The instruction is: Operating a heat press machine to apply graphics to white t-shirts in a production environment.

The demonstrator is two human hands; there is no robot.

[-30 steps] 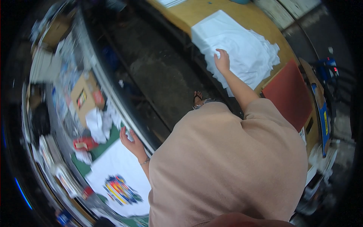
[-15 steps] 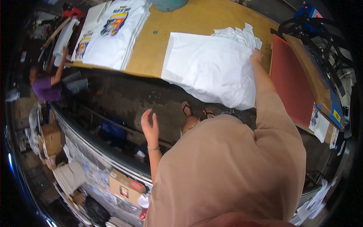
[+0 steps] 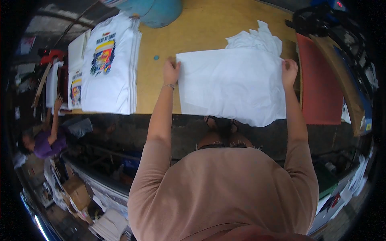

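Observation:
A plain white cloth (image 3: 229,82) lies spread at the table's front, its near edge hanging over the table edge. My left hand (image 3: 171,72) pinches its far left corner. At its far right corner, my right hand (image 3: 289,73) has thumb and fingers closed on the edge. Beyond the cloth, more crumpled white fabric (image 3: 255,41) shows, partly covered by it. I cannot tell whether the two are one piece. To the left of my left hand lies a stack of white T-shirts (image 3: 114,80) with a colourful print.
The yellow-brown table (image 3: 157,94) holds a blue-green bucket (image 3: 161,14) at the back. A red flat board (image 3: 319,86) and a cardboard sheet (image 3: 345,88) stand at right, beside a black-framed machine (image 3: 321,20). A person in purple (image 3: 50,142) works at far left.
My left hand has come up from beside my body to the cloth's left corner. The cloth's far edge is now straighter, and my view has turned.

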